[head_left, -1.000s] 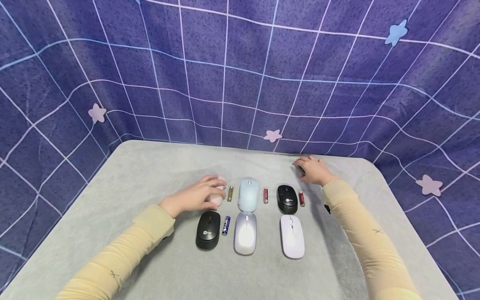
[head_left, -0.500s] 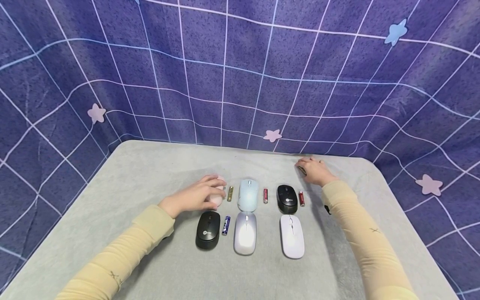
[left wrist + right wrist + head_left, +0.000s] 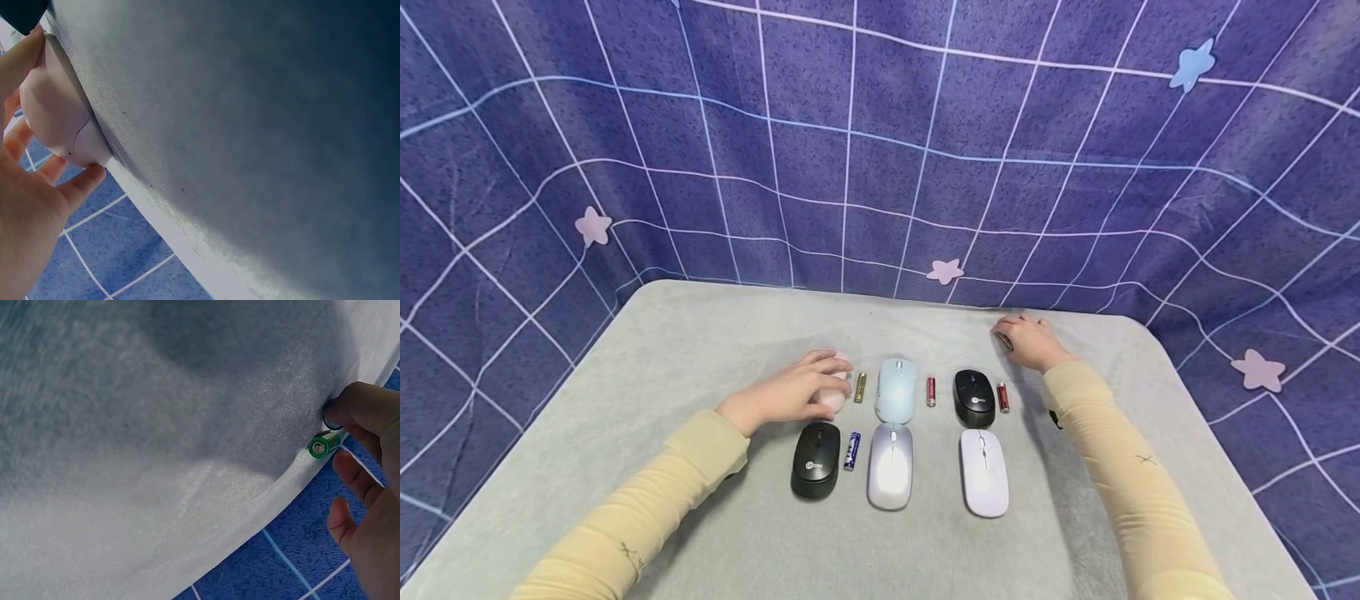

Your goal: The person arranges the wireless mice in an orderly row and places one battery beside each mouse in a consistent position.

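Observation:
My left hand point(image 3: 790, 390) grips a pale pink computer mouse point(image 3: 56, 106), thumb on one side and fingers round the other; the hand covers much of it in the head view. At the back right of the table, my right hand point(image 3: 1033, 342) holds a green-ended battery point(image 3: 320, 446) between thumb and fingers. A second dark-rimmed round end point(image 3: 332, 417) shows under a fingertip beside it, mostly hidden. Nearest the left hand lie a gold battery point(image 3: 861, 387) and a black mouse point(image 3: 816, 461); a red battery point(image 3: 1003, 397) lies in front of the right hand.
Between the hands stand a light blue mouse point(image 3: 897, 390), a red battery point(image 3: 931, 392) and another black mouse point(image 3: 974, 398). A blue battery point(image 3: 852, 451), a silver mouse point(image 3: 891, 467) and a white mouse point(image 3: 985, 473) form the nearer row. A purple curtain point(image 3: 880, 167) hangs behind the table.
Since one second ago, my right hand has shifted slightly right, then stayed in place. The left hand and the laid-out mice have not visibly moved.

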